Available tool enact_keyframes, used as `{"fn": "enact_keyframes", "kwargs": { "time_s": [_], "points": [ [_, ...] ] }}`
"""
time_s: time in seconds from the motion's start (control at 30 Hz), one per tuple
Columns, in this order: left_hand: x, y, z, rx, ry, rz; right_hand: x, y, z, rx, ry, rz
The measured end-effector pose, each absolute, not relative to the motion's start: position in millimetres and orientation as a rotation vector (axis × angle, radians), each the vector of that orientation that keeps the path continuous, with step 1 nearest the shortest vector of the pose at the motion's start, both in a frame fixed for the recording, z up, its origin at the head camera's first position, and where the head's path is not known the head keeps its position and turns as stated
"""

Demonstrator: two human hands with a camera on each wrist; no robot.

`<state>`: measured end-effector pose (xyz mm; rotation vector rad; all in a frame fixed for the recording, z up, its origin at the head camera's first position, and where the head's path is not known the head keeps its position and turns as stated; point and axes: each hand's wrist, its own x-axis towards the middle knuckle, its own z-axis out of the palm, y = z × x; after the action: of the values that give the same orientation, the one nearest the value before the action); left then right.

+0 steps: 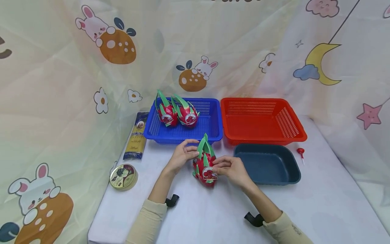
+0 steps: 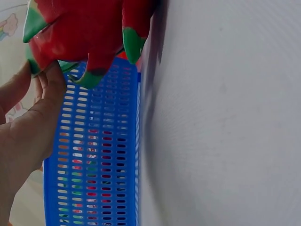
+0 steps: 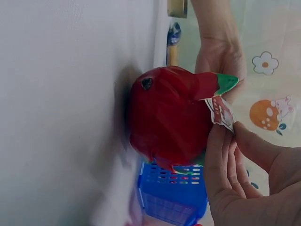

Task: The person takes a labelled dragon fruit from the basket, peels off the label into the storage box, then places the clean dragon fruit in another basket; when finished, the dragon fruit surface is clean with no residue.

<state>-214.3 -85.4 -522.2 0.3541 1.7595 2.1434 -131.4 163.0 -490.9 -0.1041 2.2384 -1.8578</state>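
Note:
A red dragon fruit [image 1: 204, 161] with long green leaf tips lies on the white table between both hands. My left hand [image 1: 182, 156] pinches one of its scales near the leafy end, as the left wrist view also shows. From the other side my right hand [image 1: 233, 169] pinches the edge of the round sticker label [image 3: 221, 113] on the fruit, thumb and forefinger together. The label's edge stands away from the skin in the right wrist view. Two more labelled dragon fruits [image 1: 189, 117] lie in the blue basket [image 1: 210, 118] just behind.
Beside the blue basket stands a red basket [image 1: 250, 122]. A dark blue-green tub [image 1: 266, 166] is in front of it, with a red lollipop [image 1: 300, 151] to the right. At left lie a pasta packet [image 1: 136, 139] and a round tin [image 1: 123, 177].

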Motion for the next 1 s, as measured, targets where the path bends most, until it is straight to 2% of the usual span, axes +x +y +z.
{"fn": "enact_keyframes", "kwargs": {
  "time_s": [0.43, 1.0],
  "points": [
    [-214.6, -81.7, -521.5, 0.29, 1.706, 2.18, -133.9, 166.6, -499.9, 0.117, 2.076, -1.919],
    [-209.7, -81.4, -515.2, 0.21, 1.78, 2.107, -129.9, 171.9, -502.7, 0.15, 1.891, -2.008]
  ]
}}
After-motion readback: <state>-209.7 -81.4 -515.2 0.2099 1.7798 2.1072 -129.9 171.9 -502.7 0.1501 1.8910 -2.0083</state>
